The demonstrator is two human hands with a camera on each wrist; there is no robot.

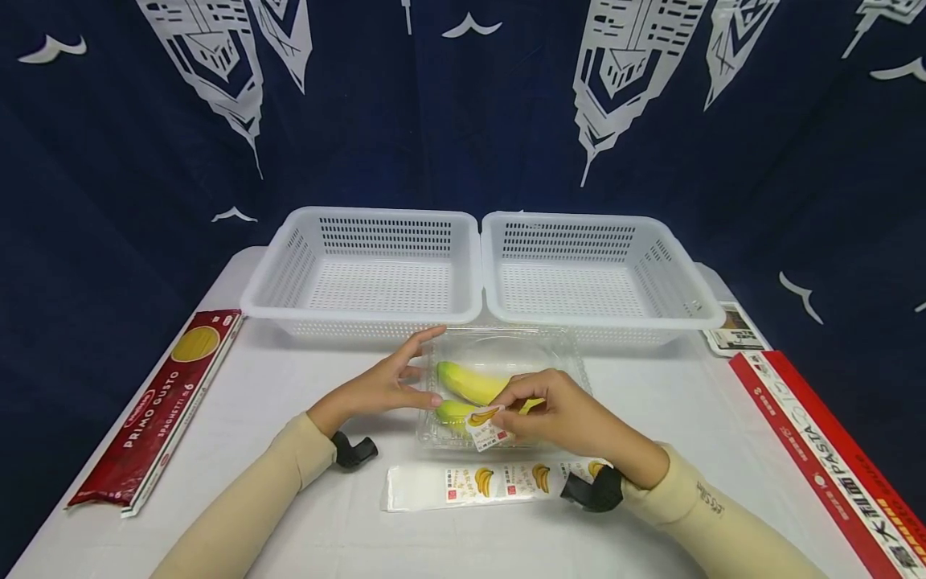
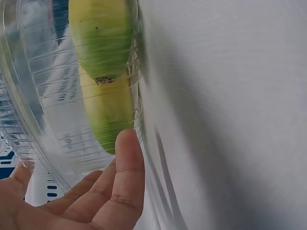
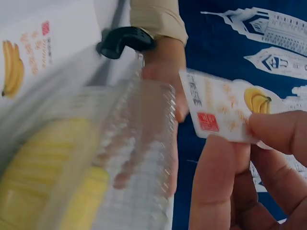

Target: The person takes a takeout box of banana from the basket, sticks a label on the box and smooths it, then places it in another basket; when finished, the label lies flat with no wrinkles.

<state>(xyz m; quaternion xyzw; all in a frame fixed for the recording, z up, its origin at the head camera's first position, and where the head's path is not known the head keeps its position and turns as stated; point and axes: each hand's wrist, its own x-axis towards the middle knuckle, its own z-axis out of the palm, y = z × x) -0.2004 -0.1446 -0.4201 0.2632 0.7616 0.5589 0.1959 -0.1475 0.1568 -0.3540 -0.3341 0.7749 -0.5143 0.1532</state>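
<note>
A clear plastic clamshell box (image 1: 521,342) with yellow-green bananas (image 1: 470,381) inside lies on the white table. My left hand (image 1: 387,386) rests against the box's left side with its fingers spread; in the left wrist view, fingers (image 2: 128,167) lie along the clear wall beside the bananas (image 2: 103,43). Over the front of the box, my right hand (image 1: 553,412) pinches a small white banana sticker (image 1: 487,428) between thumb and fingers. The right wrist view shows that sticker (image 3: 225,106) with its banana picture and red square. A strip of banana stickers (image 1: 499,482) lies in front of the box.
Two white perforated baskets (image 1: 362,314) (image 1: 600,322) stand side by side behind the box. A red spaghetti packet (image 1: 159,402) lies at the left edge, a long red-and-white pasta box (image 1: 832,458) at the right. A small card-like packet (image 1: 734,331) sits by the right basket.
</note>
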